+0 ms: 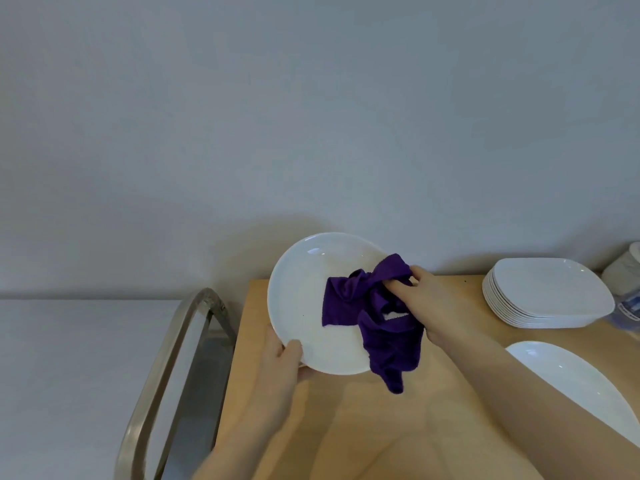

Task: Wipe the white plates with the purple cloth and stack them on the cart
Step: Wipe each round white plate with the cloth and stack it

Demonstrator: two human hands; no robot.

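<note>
Two bare hands hold a white plate (304,299) and a purple cloth (377,317) over a wooden table (450,410).

Left hand (280,368) grips the plate's near rim, thumb on top, and tilts it up above the table. Right hand (422,303) pinches the bunched cloth against the plate's right side; one end hangs down past the rim. Another white plate (581,382) lies at the right. A stack of white plates (547,292) sits farther back. A metal cart (180,358) stands at the left, just beside the table.

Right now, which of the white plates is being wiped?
The round plate held up by the left hand, with the right hand pressing the purple cloth on it; the others sit untouched on the table.
</note>
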